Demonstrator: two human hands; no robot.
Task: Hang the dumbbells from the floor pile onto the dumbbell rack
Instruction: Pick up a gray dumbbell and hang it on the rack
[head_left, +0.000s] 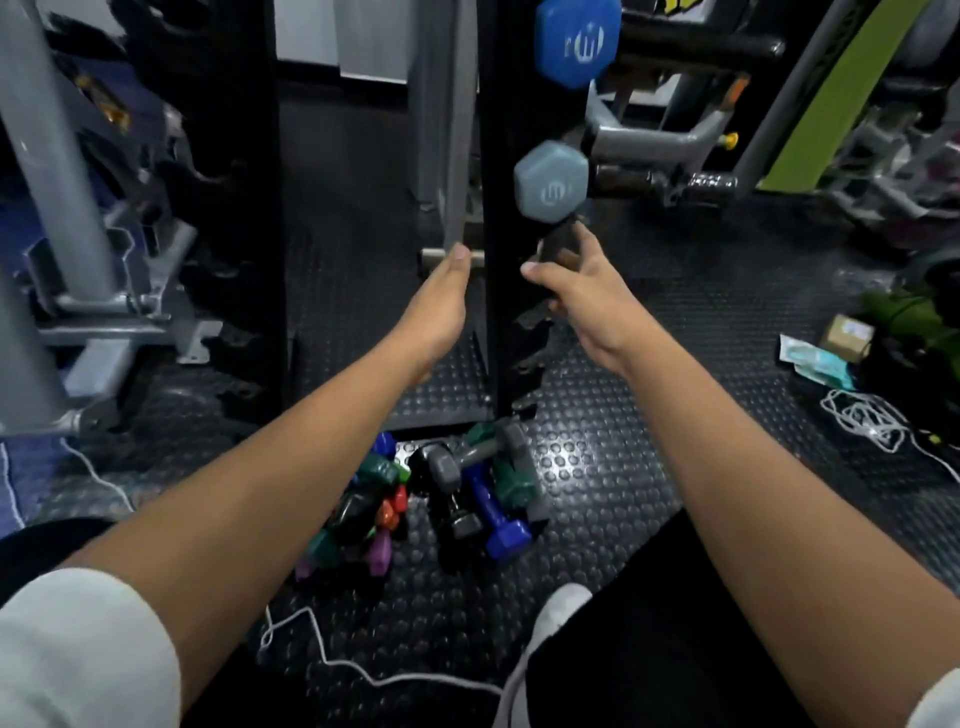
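Note:
The floor pile of dumbbells (457, 493) lies between my arms, in grey, blue, green, black, purple and orange. The black dumbbell rack upright (511, 322) rises just behind it. A blue dumbbell (577, 41) and a grey dumbbell (551, 179) hang on the rack's right side. My right hand (582, 291) reaches below the grey one, its thumb and fingers round a dark dumbbell head (558, 248) at the rack's edge. My left hand (441, 301) is stretched out to the left of the upright, thumb up, and its fingers are hidden behind the upright.
A second black notched upright (244, 249) and a grey machine frame (78, 260) stand on the left. White cord (862, 415), a small box (849, 335) and packets lie on the studded rubber floor at right. My white shoe (561, 608) is near the pile.

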